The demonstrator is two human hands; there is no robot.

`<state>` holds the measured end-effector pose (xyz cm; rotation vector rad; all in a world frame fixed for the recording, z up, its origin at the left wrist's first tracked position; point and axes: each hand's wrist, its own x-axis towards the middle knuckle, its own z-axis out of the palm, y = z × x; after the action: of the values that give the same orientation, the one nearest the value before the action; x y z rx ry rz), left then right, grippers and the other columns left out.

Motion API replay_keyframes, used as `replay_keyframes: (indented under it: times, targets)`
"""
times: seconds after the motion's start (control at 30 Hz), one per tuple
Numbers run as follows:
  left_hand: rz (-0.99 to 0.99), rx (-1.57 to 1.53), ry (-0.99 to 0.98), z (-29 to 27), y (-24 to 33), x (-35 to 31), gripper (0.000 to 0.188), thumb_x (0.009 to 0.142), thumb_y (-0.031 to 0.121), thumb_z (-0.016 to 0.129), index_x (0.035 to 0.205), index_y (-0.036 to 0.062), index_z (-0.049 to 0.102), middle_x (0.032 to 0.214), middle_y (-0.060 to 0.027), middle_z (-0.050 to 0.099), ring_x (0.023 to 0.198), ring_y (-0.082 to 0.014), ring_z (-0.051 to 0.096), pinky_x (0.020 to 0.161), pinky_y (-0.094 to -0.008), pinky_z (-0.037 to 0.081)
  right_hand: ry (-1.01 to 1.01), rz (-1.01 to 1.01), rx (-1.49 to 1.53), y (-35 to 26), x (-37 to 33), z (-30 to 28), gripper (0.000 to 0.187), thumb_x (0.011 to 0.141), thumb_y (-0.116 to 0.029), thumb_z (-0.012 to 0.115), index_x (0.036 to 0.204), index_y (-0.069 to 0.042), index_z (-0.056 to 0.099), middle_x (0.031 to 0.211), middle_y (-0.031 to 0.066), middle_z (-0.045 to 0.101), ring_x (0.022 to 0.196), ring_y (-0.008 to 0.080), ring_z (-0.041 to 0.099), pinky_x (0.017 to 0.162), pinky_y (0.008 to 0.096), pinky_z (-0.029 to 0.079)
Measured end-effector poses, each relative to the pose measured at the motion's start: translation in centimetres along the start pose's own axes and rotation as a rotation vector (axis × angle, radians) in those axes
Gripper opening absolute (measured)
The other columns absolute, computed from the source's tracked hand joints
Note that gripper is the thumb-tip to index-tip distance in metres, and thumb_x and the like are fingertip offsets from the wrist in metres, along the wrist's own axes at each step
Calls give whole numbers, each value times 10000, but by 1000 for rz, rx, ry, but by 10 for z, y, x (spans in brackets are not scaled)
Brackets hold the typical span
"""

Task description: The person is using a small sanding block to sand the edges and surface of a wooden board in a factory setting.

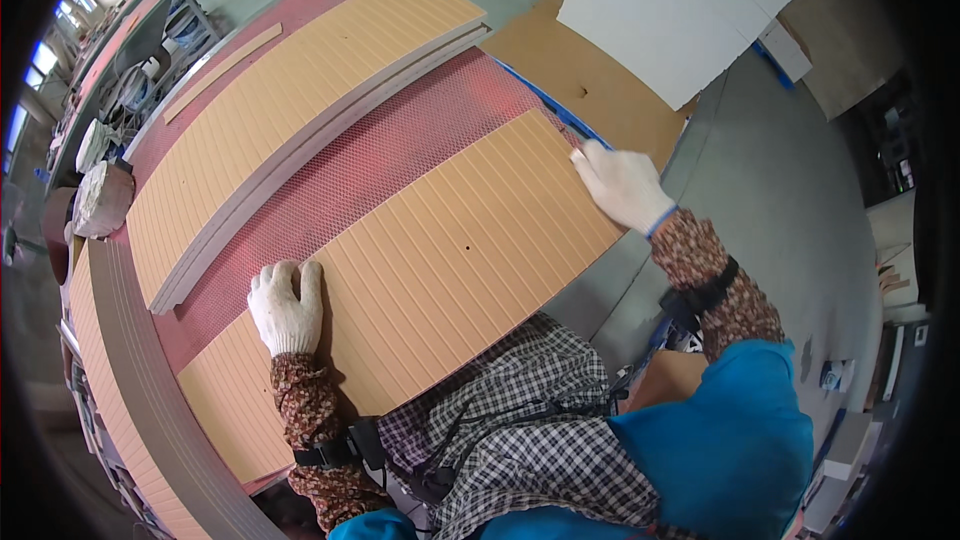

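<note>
A tan grooved panel (460,240) with a small dark hole lies across the near side of the red mesh-topped table (370,155). My left hand (287,307), in a white knitted glove, rests flat near its left end, fingers apart and pointing to the far edge. Another tan grooved piece (235,405) shows left of that hand; whether it lies under or beside the panel I cannot tell. At the panel's far right corner, my gloved right hand (625,188) is closed, its fingers curled at the edge. What it holds, if anything, is hidden.
A stack of tan grooved panels (310,90) sits on the table's far side, with a thin tan strip (222,70) behind it. More panels (125,380) stand at the left end, near a wrapped block (103,198). Brown cardboard (590,70) and a white sheet (675,10) lie beyond the right end.
</note>
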<state>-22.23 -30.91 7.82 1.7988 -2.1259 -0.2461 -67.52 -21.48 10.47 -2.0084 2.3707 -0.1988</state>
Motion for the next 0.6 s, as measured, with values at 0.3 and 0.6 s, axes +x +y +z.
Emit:
replay_keyframes:
  times: [0.3,0.6]
  targets:
    - [-13,-43,6,-5,-1,-1,377,954,378,698,994,6,737,966,-140,673,1002,-335,604,963,-464,460,-107,-96,-49,-17,139,14,434,1098,-379,410,1077,2,616,1009,279,725,996,466,700,892,582,545]
    - [0,-45,45,3,-6,1,374,947,394,715,996,25,756,957,-123,691,987,-327,616,956,-465,466,-92,57,29,-7,47,4,445,1125,-411,373,1072,-19,578,923,290,714,917,475,701,841,596,525]
